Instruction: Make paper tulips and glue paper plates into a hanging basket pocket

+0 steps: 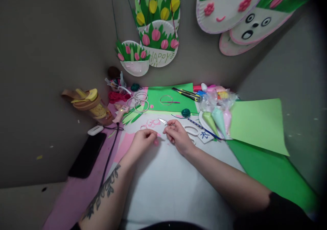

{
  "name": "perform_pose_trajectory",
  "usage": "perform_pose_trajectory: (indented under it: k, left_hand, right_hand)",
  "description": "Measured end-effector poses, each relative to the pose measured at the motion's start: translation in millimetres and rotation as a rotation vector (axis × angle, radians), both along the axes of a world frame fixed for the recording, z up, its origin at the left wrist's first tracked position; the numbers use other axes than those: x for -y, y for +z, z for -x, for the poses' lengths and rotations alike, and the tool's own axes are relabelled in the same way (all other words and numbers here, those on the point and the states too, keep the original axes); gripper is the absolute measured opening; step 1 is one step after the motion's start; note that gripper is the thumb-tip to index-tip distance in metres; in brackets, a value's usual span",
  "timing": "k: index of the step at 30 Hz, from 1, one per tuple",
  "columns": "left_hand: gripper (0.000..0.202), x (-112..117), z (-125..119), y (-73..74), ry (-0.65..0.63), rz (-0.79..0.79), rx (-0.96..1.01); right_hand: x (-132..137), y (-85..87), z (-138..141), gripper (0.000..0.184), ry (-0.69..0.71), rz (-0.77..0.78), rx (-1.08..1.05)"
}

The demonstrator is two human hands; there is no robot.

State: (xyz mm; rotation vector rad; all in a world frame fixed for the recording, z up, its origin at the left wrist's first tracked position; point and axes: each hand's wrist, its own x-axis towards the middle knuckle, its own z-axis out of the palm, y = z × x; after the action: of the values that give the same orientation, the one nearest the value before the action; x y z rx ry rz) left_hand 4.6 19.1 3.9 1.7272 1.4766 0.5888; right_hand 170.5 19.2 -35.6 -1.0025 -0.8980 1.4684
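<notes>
— What is the left hand (142, 138) gripping?
— It is pinching a small pink piece (156, 142) just over the white sheet (166, 182), near the middle.
— And the right hand (176, 135)?
— It is clasping small metal snips (162, 121), blades pointing left, with white scissors (192, 130) lying just right of it.

Reads roughly "HAPPY" on hanging paper plate (159, 57), upper centre; blue character on small white card (205, 135), illegible.
</notes>
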Motion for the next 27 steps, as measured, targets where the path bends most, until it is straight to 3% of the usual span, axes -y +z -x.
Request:
perform_pose_trajectory:
  k: [3,7,13,17,20,23,25,27]
  left_hand:
    - [0.027,-1.1,8.5,0.8,-0.153,0.063,-0.061]
    - [0.029,-0.7,14.5,-0.2,-0.222,0.003,-0.130]
    - [0.027,0.1,5.1,0.2,-0.104,0.006,0.033]
    - [0.029,1.4,-1.7,-0.3,-0.057,0.058,0.146]
    - [0.036,1.6,-3.6,-1.3,-0.020,0.166,0.283]
    - [0.035,1.8,-3.6,-0.7,-0.034,0.272,0.406]
    - [0.030,2.3,-3.2,0.8,-0.031,0.274,0.421]
    - [0.028,3.1,-2.8,2.2,-0.020,0.218,0.365]
  right_hand:
    - [0.6,-0.8,-0.9,0.027,-0.007,-0.005,0.071]
    - [3.8,-0.2,-0.1,0.025,0.033,-0.031,0.173]
    - [12.0,-4.4,7.5,0.028,0.096,-0.187,0.364]
    - [15.0,-6.5,3.9,0.024,-0.002,-0.374,0.572]
    - [15.3,-3.7,-4.1,0.016,-0.068,-0.676,0.871]
    - [15.6,0.8,-9.9,0.020,-0.042,-0.954,1.069]
    - [16.0,2.8,-10.5,0.024,-0.036,-1.005,1.099]
    - [16.4,3.2,-8.8,0.025,-0.061,-0.949,1.035]
